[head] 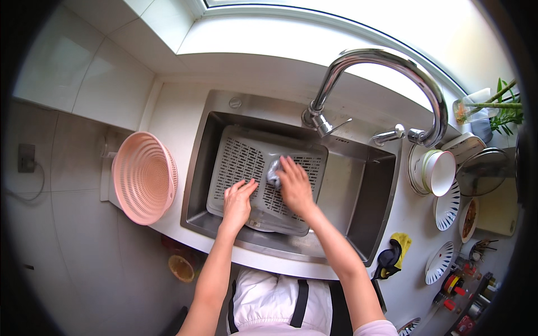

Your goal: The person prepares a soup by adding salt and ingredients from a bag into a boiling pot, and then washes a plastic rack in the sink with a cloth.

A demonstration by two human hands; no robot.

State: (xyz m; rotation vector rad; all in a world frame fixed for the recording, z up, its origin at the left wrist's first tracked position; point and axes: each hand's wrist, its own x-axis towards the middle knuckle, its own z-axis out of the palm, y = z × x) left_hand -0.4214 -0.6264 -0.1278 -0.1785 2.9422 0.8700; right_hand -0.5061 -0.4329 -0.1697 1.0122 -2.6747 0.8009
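Note:
A grey slotted plastic drain tray (pixel 239 155) lies in the left part of the stainless steel sink (pixel 378 189). My left hand (pixel 238 201) rests on its near left part, fingers slightly apart and holding nothing. My right hand (pixel 295 185) is on the tray's right half, its fingertips and thumb side against a shiny, crumpled wad (pixel 274 172); whether the fingers grip it or only press on it cannot be told. Part of a white round thing shows under the tray's near edge.
A chrome faucet (pixel 380 54) arches over the sink's back right. A pink colander (pixel 145 178) stands left on the counter. At right are stacked bowls (pixel 442 173), patterned plates (pixel 446 206), a glass lid (pixel 483 172) and a yellow and black cloth (pixel 393 256).

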